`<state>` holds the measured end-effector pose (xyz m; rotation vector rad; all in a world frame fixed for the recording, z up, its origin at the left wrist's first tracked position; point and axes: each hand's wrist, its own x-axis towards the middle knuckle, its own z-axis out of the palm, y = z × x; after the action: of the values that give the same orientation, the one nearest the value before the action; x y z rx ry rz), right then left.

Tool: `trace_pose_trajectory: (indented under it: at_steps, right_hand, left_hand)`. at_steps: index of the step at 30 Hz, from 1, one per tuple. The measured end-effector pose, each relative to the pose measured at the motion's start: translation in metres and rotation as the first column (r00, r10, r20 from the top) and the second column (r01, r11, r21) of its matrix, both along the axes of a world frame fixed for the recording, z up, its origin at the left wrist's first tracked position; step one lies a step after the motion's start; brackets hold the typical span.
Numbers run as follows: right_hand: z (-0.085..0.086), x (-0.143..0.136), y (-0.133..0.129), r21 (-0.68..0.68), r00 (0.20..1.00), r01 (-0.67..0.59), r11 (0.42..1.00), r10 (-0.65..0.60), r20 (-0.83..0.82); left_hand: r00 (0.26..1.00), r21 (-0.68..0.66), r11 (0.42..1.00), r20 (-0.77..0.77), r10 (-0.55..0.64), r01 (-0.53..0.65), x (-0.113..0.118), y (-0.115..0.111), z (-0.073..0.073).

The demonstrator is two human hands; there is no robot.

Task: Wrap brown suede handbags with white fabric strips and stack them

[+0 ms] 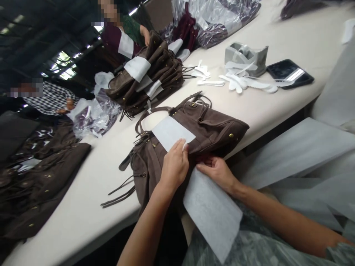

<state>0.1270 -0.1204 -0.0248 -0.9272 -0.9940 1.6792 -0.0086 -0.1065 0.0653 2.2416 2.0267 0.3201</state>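
A brown handbag (pixel 219 129) with handles, cords and brass-coloured studs lies on its side at the table's near edge. White sheet material (pixel 173 131) lies across its middle, and another length (pixel 213 210) hangs over the near side toward my lap. My left hand (pixel 176 160) is closed on the edge of the upper part, pressed against the bag. My right hand (pixel 217 171) pinches the top of the hanging sheet by the bag's underside; some of its fingertips are in shadow. Whether both white parts are one strip I cannot tell.
Stacked brown bags (pixel 155 74) with white wraps stand behind. A tape dispenser (pixel 245 57), white strips (pixel 238 81) and a dark tablet (pixel 290 72) lie at the back right. More bags (pixel 41 188) are at left. White sheets (pixel 299 151) hang at right. Two people work across the table.
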Motion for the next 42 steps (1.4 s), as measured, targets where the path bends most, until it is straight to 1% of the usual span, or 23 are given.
trace_pose_trajectory:
  at_steps: [3,6,8,9,10,12,15,17,20,22,25,27,29,30,32,34,36,37,39,41,42]
  right_hand:
    - [0.001,0.014,-0.005,-0.047,0.992,-0.104,0.993,0.1,-0.075]
    - [0.007,0.03,-0.006,-0.068,0.959,-0.274,0.959,0.267,-0.094]
    - [0.012,0.038,-0.006,-0.003,0.926,-0.377,0.926,0.377,-0.023]
    - [0.015,0.041,-0.007,0.064,0.916,-0.401,0.914,0.399,0.045]
    - [0.017,0.043,-0.008,0.146,0.913,-0.405,0.903,0.389,0.124]
    - [0.021,0.045,-0.01,0.311,0.908,-0.389,0.867,0.303,0.289]
    - [0.03,0.045,-0.014,0.513,0.871,-0.375,0.772,0.105,0.479]
    - [0.038,0.045,-0.016,0.637,0.845,-0.362,0.68,-0.05,0.533]
    - [0.051,0.048,-0.017,0.784,0.805,-0.34,0.52,-0.27,0.528]
    - [0.059,0.052,-0.013,0.834,0.768,-0.368,0.412,-0.371,0.522]
    - [0.062,0.058,0.003,0.839,0.722,-0.469,0.276,-0.427,0.544]
    - [0.061,0.059,0.016,0.832,0.716,-0.523,0.186,-0.433,0.547]
    - [0.058,0.056,0.028,0.843,0.738,-0.525,0.12,-0.43,0.52]
    - [0.056,0.054,0.033,0.854,0.752,-0.51,0.105,-0.427,0.502]
    - [0.054,0.049,0.039,0.876,0.777,-0.473,0.092,-0.424,0.464]
    - [0.051,0.046,0.041,0.891,0.791,-0.445,0.085,-0.429,0.436]
    - [0.047,0.045,0.04,0.897,0.794,-0.435,0.075,-0.438,0.421]
    - [0.045,0.045,0.04,0.894,0.792,-0.443,0.066,-0.438,0.425]
    - [0.041,0.043,0.04,0.883,0.787,-0.468,0.043,-0.434,0.438]
    - [0.04,0.038,0.042,0.882,0.786,-0.471,0.031,-0.44,0.435]
    - [0.041,0.033,0.043,0.886,0.786,-0.462,0.036,-0.445,0.428]
  left_hand:
    - [0.996,0.061,0.996,0.058,0.065,-0.068,-0.001,-0.007,-0.011]
    - [0.994,0.123,0.989,0.086,0.066,-0.076,0.002,-0.009,-0.02]
    - [0.993,0.131,0.99,0.11,0.045,-0.06,0.002,-0.008,-0.023]
    - [0.993,0.13,0.991,0.118,0.029,-0.044,0.001,-0.007,-0.024]
    - [0.993,0.132,0.991,0.12,0.011,-0.027,-0.001,-0.006,-0.025]
    - [0.996,0.144,0.989,0.091,-0.02,0.007,-0.004,-0.004,-0.028]
    - [0.999,0.15,0.987,-0.019,-0.049,0.052,-0.008,-0.004,-0.034]
    - [0.994,0.137,0.987,-0.076,-0.078,0.088,-0.01,-0.005,-0.036]
    - [0.989,0.128,0.982,-0.069,-0.129,0.137,-0.014,-0.005,-0.037]
    - [0.989,0.131,0.98,-0.024,-0.149,0.151,-0.018,-0.005,-0.036]
    - [0.983,0.098,0.98,0.033,-0.18,0.176,-0.027,-0.009,-0.034]
    - [0.974,0.067,0.974,0.048,-0.221,0.217,-0.035,-0.02,-0.032]
    - [0.958,0.059,0.958,0.044,-0.285,0.282,-0.042,-0.038,-0.028]
    - [0.952,0.064,0.952,0.033,-0.303,0.3,-0.045,-0.049,-0.027]
    - [0.955,0.071,0.953,-0.002,-0.295,0.295,-0.047,-0.072,-0.025]
    - [0.97,0.092,0.966,-0.051,-0.24,0.243,-0.046,-0.092,-0.026]
    - [0.978,0.154,0.968,-0.096,-0.187,0.2,-0.042,-0.105,-0.033]
    - [0.98,0.213,0.959,-0.113,-0.165,0.186,-0.041,-0.108,-0.038]
    - [0.981,0.339,0.924,-0.137,-0.14,0.179,-0.042,-0.108,-0.048]
    - [0.977,0.441,0.875,-0.153,-0.147,0.2,-0.049,-0.1,-0.054]
    - [0.973,0.475,0.851,-0.164,-0.164,0.224,-0.056,-0.093,-0.053]
